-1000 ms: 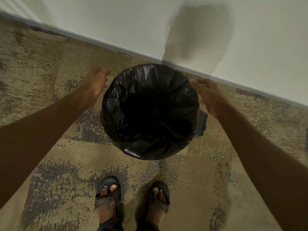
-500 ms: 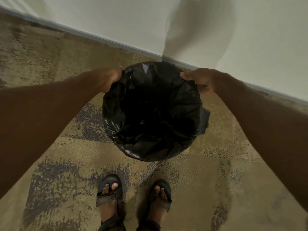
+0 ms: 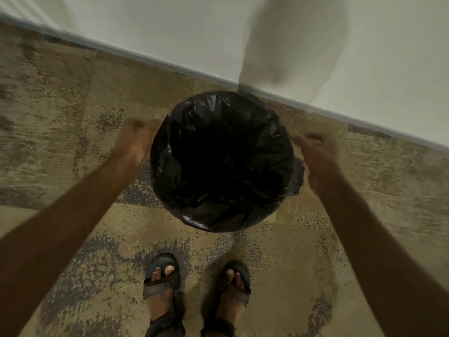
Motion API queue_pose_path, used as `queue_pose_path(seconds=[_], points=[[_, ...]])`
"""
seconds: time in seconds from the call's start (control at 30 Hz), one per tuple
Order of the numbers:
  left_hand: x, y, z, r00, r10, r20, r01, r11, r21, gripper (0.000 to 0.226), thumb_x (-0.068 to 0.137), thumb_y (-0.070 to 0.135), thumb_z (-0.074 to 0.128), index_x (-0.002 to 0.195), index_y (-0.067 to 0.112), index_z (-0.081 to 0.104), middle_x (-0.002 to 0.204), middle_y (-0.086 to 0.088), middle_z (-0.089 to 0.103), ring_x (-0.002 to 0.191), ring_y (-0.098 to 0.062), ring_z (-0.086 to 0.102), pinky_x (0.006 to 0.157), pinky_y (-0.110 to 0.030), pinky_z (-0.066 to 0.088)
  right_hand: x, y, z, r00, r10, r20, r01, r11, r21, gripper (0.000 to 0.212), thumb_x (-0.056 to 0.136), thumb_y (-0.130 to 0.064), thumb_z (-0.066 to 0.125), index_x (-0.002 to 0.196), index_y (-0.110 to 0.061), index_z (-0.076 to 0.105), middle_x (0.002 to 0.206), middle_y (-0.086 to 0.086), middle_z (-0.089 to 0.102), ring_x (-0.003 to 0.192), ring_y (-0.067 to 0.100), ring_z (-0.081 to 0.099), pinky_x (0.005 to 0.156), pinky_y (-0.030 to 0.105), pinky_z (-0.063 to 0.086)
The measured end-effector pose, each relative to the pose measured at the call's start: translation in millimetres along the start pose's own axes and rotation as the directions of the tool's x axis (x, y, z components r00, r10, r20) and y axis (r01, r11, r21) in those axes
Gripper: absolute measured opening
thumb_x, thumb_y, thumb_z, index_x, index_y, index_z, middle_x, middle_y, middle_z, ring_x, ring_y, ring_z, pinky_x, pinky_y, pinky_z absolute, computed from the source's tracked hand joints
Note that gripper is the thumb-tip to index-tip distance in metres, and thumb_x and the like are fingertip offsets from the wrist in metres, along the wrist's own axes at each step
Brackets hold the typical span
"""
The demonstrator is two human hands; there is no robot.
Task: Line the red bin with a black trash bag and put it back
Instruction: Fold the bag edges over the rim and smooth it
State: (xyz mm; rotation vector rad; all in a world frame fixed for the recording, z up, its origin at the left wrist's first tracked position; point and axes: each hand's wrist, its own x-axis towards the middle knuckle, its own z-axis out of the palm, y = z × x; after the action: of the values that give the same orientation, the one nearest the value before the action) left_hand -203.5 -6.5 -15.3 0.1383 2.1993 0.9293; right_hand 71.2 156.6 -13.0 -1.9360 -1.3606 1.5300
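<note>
A round bin stands on the carpet close to the wall, seen from above. A black trash bag [image 3: 221,161] lines it and folds over the whole rim, so none of the red bin shows. My left hand [image 3: 137,139] is just off the bag's left edge, blurred, with nothing in it. My right hand [image 3: 315,154] hovers beside the right edge, fingers loosely curled, also blurred and not gripping the bag. A loose flap of bag [image 3: 297,176] hangs down on the right side below that hand.
A pale wall [image 3: 170,32] with a baseboard [image 3: 145,58] runs diagonally just behind the bin. Patterned tan and grey carpet [image 3: 73,105] covers the floor. My two sandalled feet [image 3: 194,288] stand directly in front of the bin.
Half a second ago both hands gripped the bag at the far rim. They have let go and pulled back and down to the bin's sides. The bin has stayed put.
</note>
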Motion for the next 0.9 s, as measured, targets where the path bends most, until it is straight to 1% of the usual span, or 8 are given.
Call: queue_pose_path(seconds=[0.1, 0.2, 0.3, 0.37, 0.43, 0.57, 0.73, 0.9], points=[[-28.7, -51.9, -11.8, 0.992, -0.126, -0.021, 0.126, 0.992, -0.008, 0.049, 0.082, 0.048, 0.066, 0.114, 0.013, 0.053, 0.122, -0.002, 0.055, 0.105, -0.020, 0.052, 0.082, -0.038, 0.043, -40.8, 31.0, -2.6, 0.992, 0.108, -0.069, -0.103, 0.992, 0.080, 0.051, 0.078, -0.031, 0.077, 0.114, -0.006, 0.050, 0.108, 0.009, 0.059, 0.089, 0.017, 0.059, 0.059, 0.024, 0.044], [-57.0, -81.9, -12.0, 0.936, -0.326, 0.131, 0.340, 0.935, -0.103, 0.061, 0.072, 0.047, 0.077, 0.118, 0.016, 0.050, 0.121, -0.004, 0.053, 0.109, -0.025, 0.053, 0.076, -0.041, 0.050, -68.5, 56.7, 0.8, 0.951, 0.308, -0.001, -0.306, 0.946, 0.106, 0.053, 0.075, -0.034, 0.079, 0.113, -0.014, 0.047, 0.106, 0.001, 0.055, 0.092, 0.015, 0.055, 0.066, 0.032, 0.047], [-74.1, -97.0, -10.2, 0.720, -0.540, 0.436, 0.657, 0.732, -0.179, 0.070, 0.060, 0.038, 0.083, 0.118, 0.011, 0.054, 0.116, -0.012, 0.056, 0.106, -0.031, 0.058, 0.075, -0.050, 0.056, -77.1, 73.9, 1.7, 0.816, 0.527, 0.235, -0.567, 0.809, 0.154, 0.050, 0.075, -0.031, 0.079, 0.115, -0.009, 0.058, 0.118, 0.006, 0.057, 0.111, 0.028, 0.052, 0.077, 0.045, 0.052], [-80.1, -102.2, -6.6, 0.615, -0.522, 0.591, 0.751, 0.615, -0.239, 0.059, 0.060, 0.025, 0.083, 0.111, 0.006, 0.060, 0.112, -0.018, 0.061, 0.102, -0.033, 0.062, 0.076, -0.055, 0.056, -77.0, 82.4, 3.1, 0.745, 0.554, 0.371, -0.655, 0.712, 0.252, 0.037, 0.079, -0.021, 0.075, 0.111, -0.006, 0.061, 0.117, 0.012, 0.061, 0.108, 0.031, 0.058, 0.076, 0.049, 0.055], [-80.8, -106.3, 1.6, 0.619, -0.448, 0.645, 0.757, 0.559, -0.339, 0.045, 0.064, 0.011, 0.078, 0.106, 0.003, 0.063, 0.108, -0.020, 0.068, 0.097, -0.034, 0.068, 0.073, -0.051, 0.059, -74.2, 90.6, 5.9, 0.732, 0.531, 0.428, -0.674, 0.656, 0.340, 0.031, 0.081, -0.012, 0.071, 0.109, -0.006, 0.059, 0.114, 0.015, 0.066, 0.099, 0.030, 0.065, 0.067, 0.047, 0.057], [-78.5, -109.9, 12.8, 0.726, -0.367, 0.582, 0.679, 0.518, -0.520, 0.038, 0.068, 0.003, 0.069, 0.105, 0.004, 0.063, 0.109, -0.014, 0.068, 0.102, -0.026, 0.064, 0.070, -0.039, 0.061, -71.2, 103.8, 9.8, 0.760, 0.440, 0.478, -0.643, 0.615, 0.457, 0.033, 0.077, -0.009, 0.070, 0.108, -0.007, 0.060, 0.109, 0.014, 0.070, 0.094, 0.028, 0.070, 0.063, 0.040, 0.058], [-81.4, -115.1, 16.7, 0.727, -0.335, 0.599, 0.679, 0.480, -0.556, 0.029, 0.070, 0.003, 0.063, 0.099, 0.007, 0.060, 0.091, -0.010, 0.072, 0.097, -0.024, 0.063, 0.069, -0.040, 0.060, -74.7, 113.3, 14.4, 0.771, 0.264, 0.579, -0.625, 0.488, 0.610, 0.036, 0.079, -0.006, 0.061, 0.114, -0.006, 0.060, 0.104, 0.012, 0.075, 0.093, 0.026, 0.072, 0.071, 0.038, 0.060], [-82.7, -114.9, 23.2, 0.735, -0.338, 0.588, 0.671, 0.488, -0.558, 0.030, 0.068, 0.000, 0.057, 0.096, 0.009, 0.057, 0.092, -0.010, 0.065, 0.090, -0.023, 0.060, 0.071, -0.040, 0.054, -73.0, 119.6, 16.5, 0.807, 0.219, 0.549, -0.577, 0.491, 0.653, 0.023, 0.093, -0.004, 0.050, 0.111, -0.013, 0.060, 0.102, 0.006, 0.075, 0.094, 0.023, 0.071, 0.073, 0.037, 0.060]])
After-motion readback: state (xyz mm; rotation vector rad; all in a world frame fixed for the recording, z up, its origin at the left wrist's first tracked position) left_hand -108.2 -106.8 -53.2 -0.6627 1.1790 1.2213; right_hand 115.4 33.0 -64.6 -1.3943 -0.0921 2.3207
